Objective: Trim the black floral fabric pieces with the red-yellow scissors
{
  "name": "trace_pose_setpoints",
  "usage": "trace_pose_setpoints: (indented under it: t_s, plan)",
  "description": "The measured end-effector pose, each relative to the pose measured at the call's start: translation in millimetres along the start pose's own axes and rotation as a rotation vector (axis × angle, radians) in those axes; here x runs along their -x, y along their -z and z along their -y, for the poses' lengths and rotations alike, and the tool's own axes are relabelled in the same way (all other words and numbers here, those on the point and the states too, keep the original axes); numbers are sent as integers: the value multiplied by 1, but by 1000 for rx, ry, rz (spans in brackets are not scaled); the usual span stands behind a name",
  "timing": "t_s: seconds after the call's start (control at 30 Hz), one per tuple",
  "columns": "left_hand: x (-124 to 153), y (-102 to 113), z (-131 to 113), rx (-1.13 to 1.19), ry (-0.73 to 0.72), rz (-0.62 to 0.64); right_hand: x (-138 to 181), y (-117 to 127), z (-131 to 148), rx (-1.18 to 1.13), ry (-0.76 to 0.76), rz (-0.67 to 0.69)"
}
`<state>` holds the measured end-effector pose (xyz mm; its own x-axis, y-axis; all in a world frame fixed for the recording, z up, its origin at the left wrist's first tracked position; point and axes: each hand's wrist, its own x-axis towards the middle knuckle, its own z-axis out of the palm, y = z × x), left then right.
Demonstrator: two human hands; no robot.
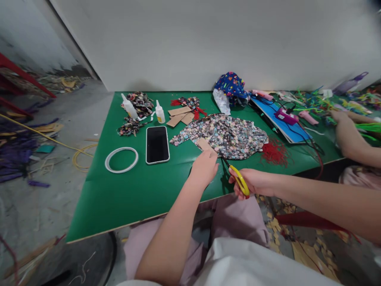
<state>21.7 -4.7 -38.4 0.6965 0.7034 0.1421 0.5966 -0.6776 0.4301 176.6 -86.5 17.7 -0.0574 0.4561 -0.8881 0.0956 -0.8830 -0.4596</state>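
My right hand (pixel 248 182) is wrapped round the yellow handles of a pair of scissors (pixel 240 182), whose dark blades point up and left at the near edge of a floral cloth (pixel 229 133). Closed at the cloth's near edge, my left hand (pixel 205 169) grips a small brown cardboard piece (pixel 205 145) that pokes out beyond the fingers. Its fingertips are partly hidden, so I cannot tell if it pinches cloth too. Red threads (pixel 275 153) lie at the cloth's right end.
The green table (pixel 131 198) carries a phone (pixel 157 145), a white ring (pixel 121 160), two glue bottles (pixel 160 113), cardboard pieces (pixel 180 115), a blue patterned cloth bundle (pixel 231 87) and a blue board (pixel 282 119) with cables. A co-worker's arm (pixel 351 135) reaches among colourful strings at the right.
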Motion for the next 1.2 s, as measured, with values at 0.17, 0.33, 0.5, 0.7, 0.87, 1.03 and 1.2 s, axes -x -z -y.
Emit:
trace_pose_setpoints:
  t_s: [0.17, 0.33, 0.5, 0.7, 0.87, 1.03, 1.2]
  plan:
    - [1, 0, 0, -11, -7, -8, 2, -12, 3, -68, -24, -12]
    - [1, 0, 0, -12, -27, -10, 3, -19, 1, -114, 23, -6]
    - [2, -1, 0, -21, -37, -16, 5, -17, 1, -158, 6, 45]
    - [2, 0, 0, -40, -33, -7, 10, -7, 3, -220, -17, 27]
    - [2, 2, -1, -45, -32, 7, 8, 1, -1, -219, -31, 31]
    - [2, 2, -1, -41, -36, 7, 8, 2, 0, -201, -35, 55]
    - [1, 2, -1, -38, -39, 7, 8, 4, 2, -183, -22, 82]
